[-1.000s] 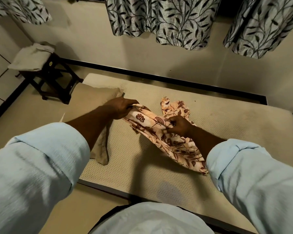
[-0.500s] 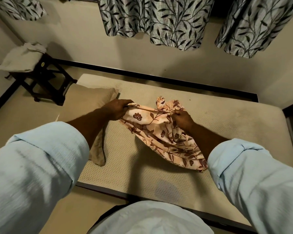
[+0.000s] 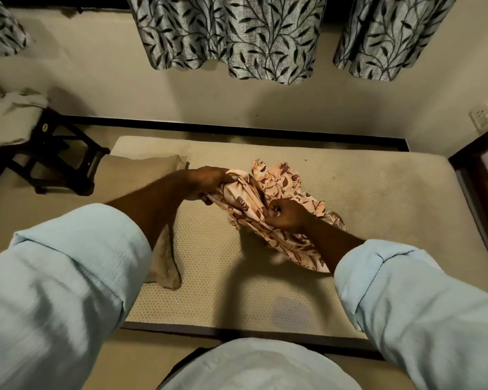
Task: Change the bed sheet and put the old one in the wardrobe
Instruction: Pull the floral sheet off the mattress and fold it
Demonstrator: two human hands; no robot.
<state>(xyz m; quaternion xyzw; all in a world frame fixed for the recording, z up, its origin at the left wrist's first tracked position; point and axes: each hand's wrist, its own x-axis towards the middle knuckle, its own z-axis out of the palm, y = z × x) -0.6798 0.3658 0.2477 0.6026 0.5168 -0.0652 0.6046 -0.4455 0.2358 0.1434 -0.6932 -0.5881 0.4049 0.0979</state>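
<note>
Cream walls, dim warm light, and a bare beige mattress with a honeycomb-textured cover [image 3: 350, 192] sitting in a dark bed frame [image 3: 237, 332] that takes up most of the view. Looking straight down from the person's head here.

So the main thing: a peach bed sheet with a brown flower-and-leaf print [image 3: 245, 192] is bunched into a crumpled heap around the middle of the mattress, a bit toward the far side. Both hands are on it. The left hand [image 3: 209, 181] has its fingers curled tight around a gathered edge at the left end of the bundle, just beside the pillow corner. The right hand [image 3: 288, 215] is balled into a fist with a fold of the fabric clamped inside it, nearer the middle of the heap. The cloth between the two hands looks pulled fairly taut, and the rest trails down along the right forearm. Both arms wear rolled-up light blue sleeves [image 3: 68, 277].

Other stuff around:
- flat tan pillow [image 3: 141, 170] lying on the left end of the mattress, partly under the left arm
- dark wooden stool [image 3: 57, 159] on the floor off the bed's left end, with a folded pale cloth [image 3: 9, 119] on top
- grey curtains with a black leaf pattern [image 3: 251, 32] hanging along the far wall
- white wall socket [image 3: 481, 118] on the right
</note>
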